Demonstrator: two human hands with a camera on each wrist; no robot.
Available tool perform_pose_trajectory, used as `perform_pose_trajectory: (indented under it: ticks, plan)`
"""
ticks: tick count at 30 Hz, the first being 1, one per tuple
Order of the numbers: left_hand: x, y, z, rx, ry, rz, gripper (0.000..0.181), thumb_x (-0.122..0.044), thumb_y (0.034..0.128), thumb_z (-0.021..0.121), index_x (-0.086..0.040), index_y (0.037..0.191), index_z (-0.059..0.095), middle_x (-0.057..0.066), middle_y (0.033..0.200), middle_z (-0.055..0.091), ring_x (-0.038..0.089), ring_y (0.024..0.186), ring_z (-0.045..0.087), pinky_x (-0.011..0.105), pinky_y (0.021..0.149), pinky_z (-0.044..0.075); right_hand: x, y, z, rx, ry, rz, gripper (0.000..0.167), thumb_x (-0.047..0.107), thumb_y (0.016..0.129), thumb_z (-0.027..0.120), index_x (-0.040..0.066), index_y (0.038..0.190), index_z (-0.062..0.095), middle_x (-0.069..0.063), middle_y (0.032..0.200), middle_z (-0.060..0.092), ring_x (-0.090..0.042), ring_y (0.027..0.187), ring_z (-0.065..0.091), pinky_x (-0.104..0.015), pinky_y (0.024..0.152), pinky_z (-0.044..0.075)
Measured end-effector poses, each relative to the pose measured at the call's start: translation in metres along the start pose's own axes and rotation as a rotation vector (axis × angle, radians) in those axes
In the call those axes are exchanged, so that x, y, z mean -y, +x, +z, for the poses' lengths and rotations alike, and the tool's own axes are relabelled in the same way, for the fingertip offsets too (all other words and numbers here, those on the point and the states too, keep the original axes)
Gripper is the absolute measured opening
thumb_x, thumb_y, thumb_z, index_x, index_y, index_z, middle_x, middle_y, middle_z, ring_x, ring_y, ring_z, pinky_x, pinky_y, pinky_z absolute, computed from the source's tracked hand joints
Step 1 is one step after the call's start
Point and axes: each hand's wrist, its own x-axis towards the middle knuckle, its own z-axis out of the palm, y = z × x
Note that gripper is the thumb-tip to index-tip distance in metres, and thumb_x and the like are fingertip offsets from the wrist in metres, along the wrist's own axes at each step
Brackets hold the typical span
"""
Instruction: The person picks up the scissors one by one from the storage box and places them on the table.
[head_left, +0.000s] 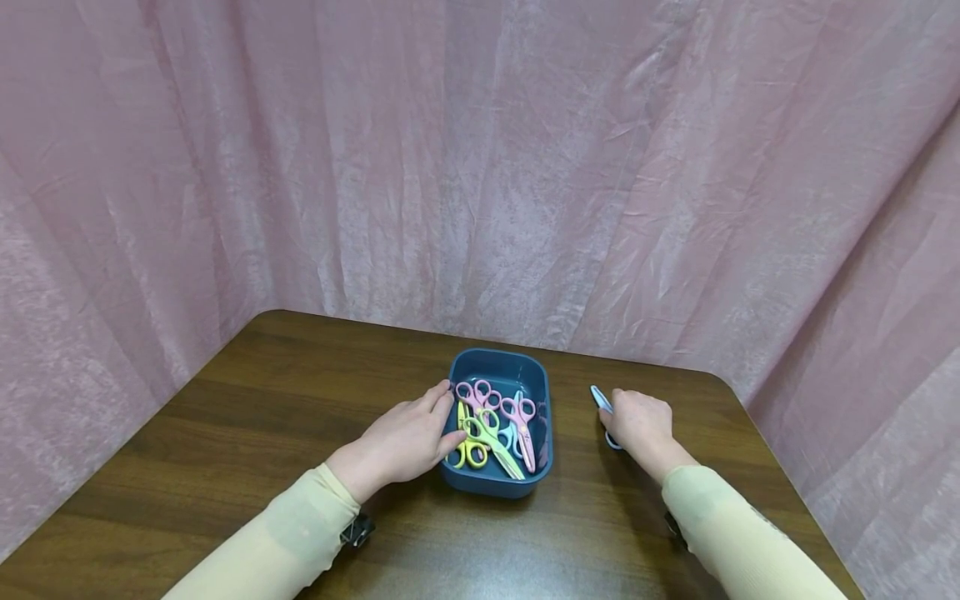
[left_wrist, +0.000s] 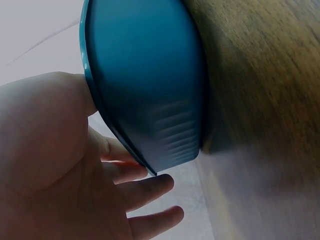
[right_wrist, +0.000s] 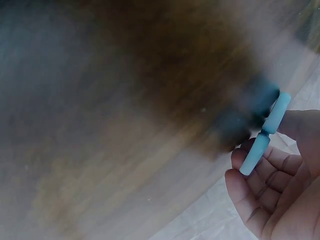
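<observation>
A pink curtain (head_left: pixel 480 167) hangs behind the brown wooden table (head_left: pixel 315 375), bounding its far side. On the table stands a dark blue bin (head_left: pixel 495 488), apparently stiff plastic, smooth and light enough to skid; its rim seems the surest hold. The left hand (head_left: pixel 405 437) rests at the bin's left rim, fingers loosely straight, thumb reaching over inside. Well to the right of the bin, the right hand (head_left: pixel 637 423) pinches light blue scissors (head_left: pixel 600 399), blades pointing away from the person (whether they touch the table, I cannot tell). They look light, rigid and hard to break, though the slick handles could twist between fingertips; gripping near the pivot should steady them. The bin's right wall stands between them and the other pairs: a lime-green pair (head_left: pixel 498 447) crosses a yellow pair (head_left: pixel 476 454), near the left thumb, and a pink pair (head_left: pixel 524 427) partly covers a pale blue one (head_left: pixel 508 432). Such overlapping rings could easily snag.
</observation>
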Motion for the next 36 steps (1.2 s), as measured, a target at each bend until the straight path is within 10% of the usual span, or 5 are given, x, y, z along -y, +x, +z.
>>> perform_pose_trajectory:
  ticks: [16,24,36]
  plan:
    - [-0.003,0.000,0.001,0.019,0.000,-0.004,0.075,-0.045,0.1126,0.063,0.009,0.162,0.045,0.029,0.172,0.038,0.044,0.150,0.052,0.060,0.120,0.047,-0.002,-0.034,-0.010,-0.104,0.016,-0.072,0.028,0.027,0.100,0.081,0.011,0.084,0.066,-0.002,0.075,0.059,-0.029,0.068,0.063,-0.049,0.053,0.052]
    - [0.000,0.001,0.002,0.029,0.005,-0.016,0.076,-0.046,0.1131,0.061,0.008,0.163,0.043,0.028,0.173,0.036,0.043,0.152,0.049,0.059,0.121,0.045,0.003,-0.060,-0.028,-0.091,0.055,-0.200,0.035,0.027,0.097,0.086,0.006,0.124,0.081,-0.012,0.122,0.078,-0.037,0.109,0.075,-0.057,0.079,0.064]
    - [0.003,0.002,0.004,0.021,-0.012,-0.010,0.074,-0.044,0.1132,0.062,0.009,0.162,0.044,0.030,0.172,0.036,0.045,0.151,0.050,0.059,0.121,0.044,-0.002,-0.084,-0.036,-0.014,0.104,-0.330,0.051,0.035,0.100,0.085,0.004,0.140,0.074,-0.020,0.144,0.070,-0.043,0.130,0.067,-0.064,0.098,0.059]
